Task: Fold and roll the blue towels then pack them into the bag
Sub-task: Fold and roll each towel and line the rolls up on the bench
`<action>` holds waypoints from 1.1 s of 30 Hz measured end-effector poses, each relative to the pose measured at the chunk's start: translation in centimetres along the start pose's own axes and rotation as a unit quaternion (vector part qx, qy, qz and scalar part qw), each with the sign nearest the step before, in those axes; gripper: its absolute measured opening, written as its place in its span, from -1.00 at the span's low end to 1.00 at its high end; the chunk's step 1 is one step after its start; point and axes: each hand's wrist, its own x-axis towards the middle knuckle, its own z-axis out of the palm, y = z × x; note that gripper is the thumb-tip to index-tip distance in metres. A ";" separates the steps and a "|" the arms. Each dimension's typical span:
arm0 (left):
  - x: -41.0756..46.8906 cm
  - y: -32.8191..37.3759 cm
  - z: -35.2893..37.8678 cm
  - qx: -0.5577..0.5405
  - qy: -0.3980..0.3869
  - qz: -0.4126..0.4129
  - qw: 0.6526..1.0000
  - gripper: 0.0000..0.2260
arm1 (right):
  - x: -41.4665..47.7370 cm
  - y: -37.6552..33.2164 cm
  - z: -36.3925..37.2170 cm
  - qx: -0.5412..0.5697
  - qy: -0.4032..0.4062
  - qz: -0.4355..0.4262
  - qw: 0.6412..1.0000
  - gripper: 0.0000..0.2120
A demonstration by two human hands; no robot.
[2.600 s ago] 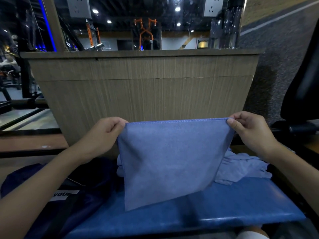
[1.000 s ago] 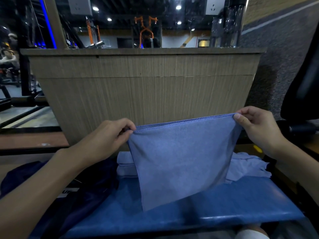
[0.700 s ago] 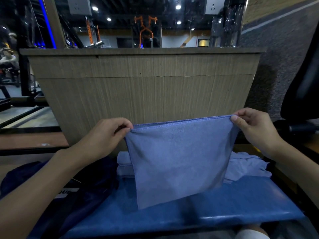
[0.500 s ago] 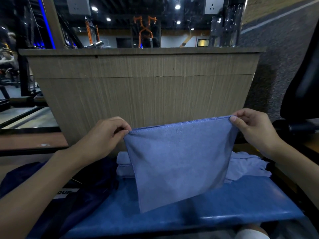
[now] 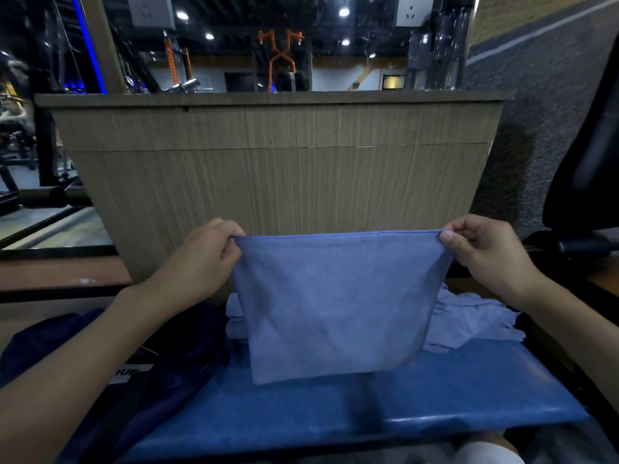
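**Ana:** Two hands are holding one blue towel (image 5: 335, 303) up by its top hem. The left hand (image 5: 201, 259) is pinching the left corner between thumb and curled fingers, and the right hand (image 5: 482, 256) is pinching the right corner the same way.

**Ben:** Where is it hanging?

**Ana:** It is hanging flat and taut between them, over the middle of the blue padded bench (image 5: 368, 416). Its lower edge is hanging low over the pad (touching or not, I cannot tell).

**Ben:** What is lying on the bench?

**Ana:** Bundled blue towels (image 5: 236, 313) are lying stacked toward the far edge, mostly hidden behind the held one. A loose pale-blue heap (image 5: 469, 319) is lying at the far right corner. A dark navy bag (image 5: 167, 390) is slumping at the bench's left edge, with a white label (image 5: 129, 373) showing, its lettering partly covered by the left forearm.

**Ben:** And behind?

**Ana:** A wood-grain counter front (image 5: 284, 179) is standing just past the far edge, and a black chair (image 5: 589, 162) is showing off to the right.
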 end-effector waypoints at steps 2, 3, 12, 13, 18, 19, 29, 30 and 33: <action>0.0 0.5 0.2 -0.052 0.025 -0.084 0.995 -0.78 | -0.3 -0.2 0.1 0.024 -0.007 0.015 1.000 -0.88; 0.0 0.9 0.3 -0.089 0.036 -0.120 0.988 -0.77 | -0.4 -0.3 0.2 0.034 -0.010 0.023 0.999 -0.88; -0.6 2.0 0.4 -0.339 -0.091 -0.296 0.889 -0.79 | -0.6 0.5 0.3 0.066 -0.031 0.060 0.996 -0.89; -0.7 1.8 0.5 -0.348 -0.106 -0.290 0.885 -0.79 | -0.7 0.7 0.3 0.065 -0.030 0.064 0.995 -0.89; -1.3 0.3 1.0 -0.359 -0.127 -0.273 0.883 -0.83 | -0.6 1.7 0.4 0.091 -0.038 0.099 0.990 -0.87; -1.2 0.1 1.1 -0.365 -0.125 -0.281 0.879 -0.84 | -0.6 1.8 0.6 0.096 -0.044 0.105 0.989 -0.87; 1.1 0.5 1.5 -0.475 -0.004 -0.269 0.838 -0.93 | 1.7 2.1 2.6 0.170 -0.017 0.083 0.982 -0.92; 0.9 0.4 1.4 -0.482 0.001 -0.261 0.836 -0.93 | 1.5 2.3 2.6 0.159 -0.015 0.078 0.984 -0.93; -1.4 -0.3 1.8 -0.490 -0.027 -0.253 0.834 -0.94 | -0.5 3.1 2.6 0.136 -0.030 0.094 0.986 -0.92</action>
